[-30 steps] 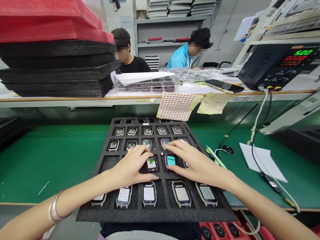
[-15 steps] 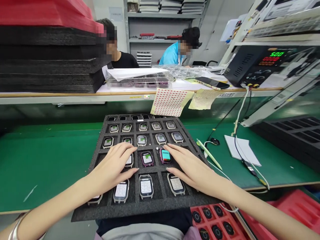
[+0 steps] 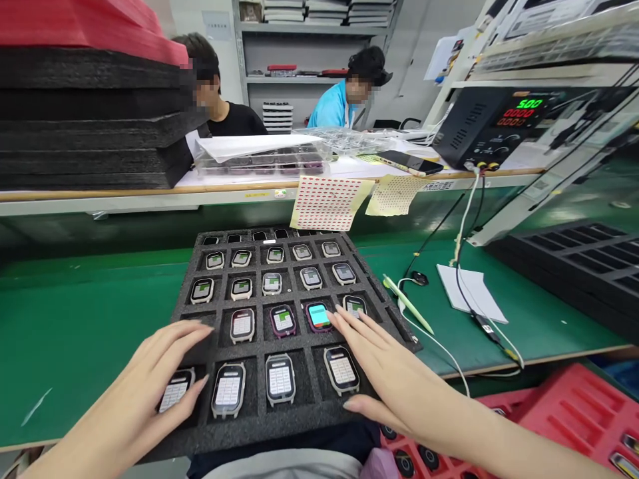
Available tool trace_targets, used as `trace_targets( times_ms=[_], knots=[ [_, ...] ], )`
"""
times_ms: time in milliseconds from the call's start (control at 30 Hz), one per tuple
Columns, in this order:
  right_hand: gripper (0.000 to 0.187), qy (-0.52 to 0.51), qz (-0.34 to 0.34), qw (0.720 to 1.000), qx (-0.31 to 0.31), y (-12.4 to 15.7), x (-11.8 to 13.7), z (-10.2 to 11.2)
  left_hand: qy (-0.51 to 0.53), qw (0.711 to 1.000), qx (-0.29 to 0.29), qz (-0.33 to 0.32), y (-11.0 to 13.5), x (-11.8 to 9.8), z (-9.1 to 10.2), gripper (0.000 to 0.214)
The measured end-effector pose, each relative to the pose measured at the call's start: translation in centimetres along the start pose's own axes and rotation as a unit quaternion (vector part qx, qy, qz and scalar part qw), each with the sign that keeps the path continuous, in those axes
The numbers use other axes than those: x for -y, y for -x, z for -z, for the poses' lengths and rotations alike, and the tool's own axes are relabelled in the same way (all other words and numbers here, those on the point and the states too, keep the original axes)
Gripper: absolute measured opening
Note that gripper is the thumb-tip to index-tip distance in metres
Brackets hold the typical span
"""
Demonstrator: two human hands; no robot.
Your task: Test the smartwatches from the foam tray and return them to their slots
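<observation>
A black foam tray [image 3: 259,429] lies in front of me, its compartments holding several smartwatches with lit screens. My left hand [image 3: 144,379] is open over the tray's near left side, thumb apart from the fingers, around a silver watch [image 3: 176,391] that it partly covers. Over the right side my right hand [image 3: 387,356] is open too, with its fingertips by a purple watch showing a cyan screen [image 3: 318,317]. Its thumb is near a silver watch [image 3: 342,370] in the front row. Another purple watch [image 3: 283,321] sits between the hands. Neither hand grips anything.
A green pen [image 3: 409,305], cables and white paper [image 3: 472,293] lie right of the tray. Black foam trays [image 3: 569,266] stand farther right, red trays [image 3: 564,412] below. The shelf ahead bears a power supply [image 3: 492,126], a phone [image 3: 407,162] and stacked foam [image 3: 90,153]. Two people sit beyond.
My left hand has moved left and nearer to me, uncovering watches in the middle rows. My right hand has come slightly nearer, and its thumb has dropped toward the tray's front edge.
</observation>
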State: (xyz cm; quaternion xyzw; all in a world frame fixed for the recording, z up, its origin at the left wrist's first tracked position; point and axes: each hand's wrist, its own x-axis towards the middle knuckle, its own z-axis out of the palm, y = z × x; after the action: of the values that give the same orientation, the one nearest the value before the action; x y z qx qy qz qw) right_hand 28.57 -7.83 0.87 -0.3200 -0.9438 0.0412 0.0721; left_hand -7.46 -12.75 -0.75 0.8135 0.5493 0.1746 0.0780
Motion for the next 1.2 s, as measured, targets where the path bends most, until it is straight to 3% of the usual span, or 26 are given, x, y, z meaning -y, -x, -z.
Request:
trace_targets(
  times_ms=[133, 267, 467, 633, 800, 967, 1067, 1200],
  knots=[
    [0.084, 0.008, 0.016, 1.0, 0.015, -0.5, -0.4, 0.2, -0.014, 1.0, -0.001, 0.024, 1.7, 1.2, 0.2, 0.046],
    [0.086, 0.019, 0.011, 1.0, -0.009, -0.5, -0.4, 0.6, -0.025, 0.999, 0.009, 0.024, 1.7, 1.2, 0.2, 0.044],
    [0.086, 0.041, 0.016, 0.999, 0.002, -0.3, -0.4, -0.1, -0.022, 1.0, 0.009, 0.01, 1.5, 0.3, 0.2, 0.04],
    [0.081, 0.03, 0.027, 0.999, 0.01, -0.1, -0.5, 0.3, -0.031, 0.999, 0.007, 0.019, 2.6, 1.1, 0.3, 0.04],
    [0.079, 0.034, 0.004, 0.999, -0.018, -0.2, -0.3, 1.1, -0.054, 0.998, -0.001, -0.015, 3.7, 2.8, 0.2, 0.039],
    [0.077, 0.037, 0.01, 0.999, 0.01, -0.4, -0.4, 0.2, -0.108, 0.991, 0.023, -0.079, 3.9, 3.7, 0.3, 0.04],
    [0.074, 0.043, 0.014, 0.999, -0.024, -0.6, -0.1, 0.8, -0.121, 0.99, 0.038, -0.067, 3.2, 3.1, 0.6, 0.04],
    [0.056, 0.023, 0.019, 0.995, -0.097, -2.4, 0.6, 2.6, -0.089, 0.995, 0.042, -0.024, 1.6, 1.8, 1.3, 0.029]
  ],
)
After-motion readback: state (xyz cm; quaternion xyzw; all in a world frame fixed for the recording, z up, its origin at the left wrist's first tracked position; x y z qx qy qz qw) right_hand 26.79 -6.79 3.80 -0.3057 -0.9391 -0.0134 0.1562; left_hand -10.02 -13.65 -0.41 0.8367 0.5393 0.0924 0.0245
